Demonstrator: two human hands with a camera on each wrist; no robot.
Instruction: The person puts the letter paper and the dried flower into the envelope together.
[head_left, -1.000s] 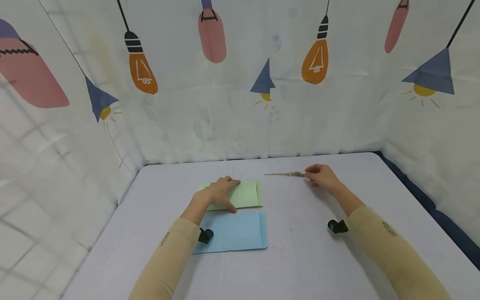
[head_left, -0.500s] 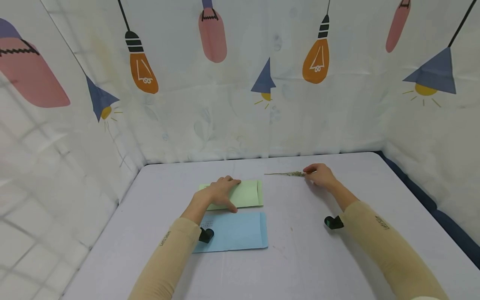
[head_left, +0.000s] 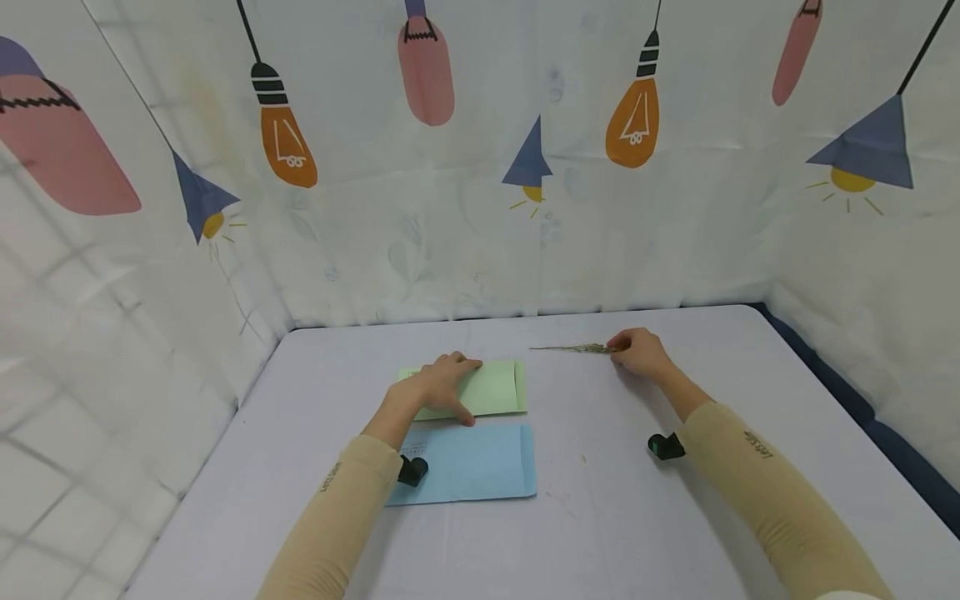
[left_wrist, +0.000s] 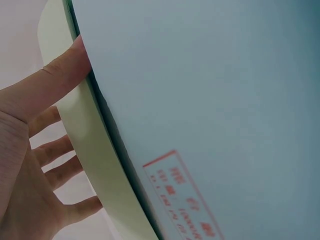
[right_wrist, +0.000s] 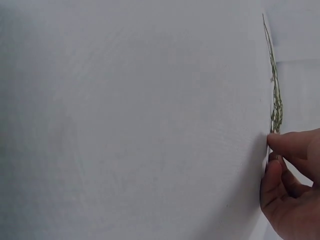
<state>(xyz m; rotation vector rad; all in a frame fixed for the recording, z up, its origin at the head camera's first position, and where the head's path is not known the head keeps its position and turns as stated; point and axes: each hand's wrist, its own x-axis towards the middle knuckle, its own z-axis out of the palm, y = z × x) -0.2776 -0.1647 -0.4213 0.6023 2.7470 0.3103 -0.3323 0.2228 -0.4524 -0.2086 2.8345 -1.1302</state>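
Note:
My left hand (head_left: 435,385) rests with spread fingers over a pale green envelope (head_left: 497,387) lying on the table. In the left wrist view, its thumb (left_wrist: 62,72) lies at the edge between the green envelope and a light blue envelope (left_wrist: 210,90). That blue envelope lies on the near side of the green one. My right hand (head_left: 642,353) is at the far right, pinching the bushy end of a thin dried flower sprig (head_left: 585,347) between thumb and fingers. The sprig's bare stem points left along the table; the right wrist view shows the fingertips covering its end.
A white cloth covers the table (head_left: 600,533). Patterned white curtains (head_left: 465,233) hang behind it and at both sides. A dark edge (head_left: 840,383) runs down the table's right side. Black wrist mounts (head_left: 666,447) sit on the sleeves.
My right forearm has shifted slightly left, while the hand stays at the sprig's end. The sprig, the left hand and both envelopes hold their places.

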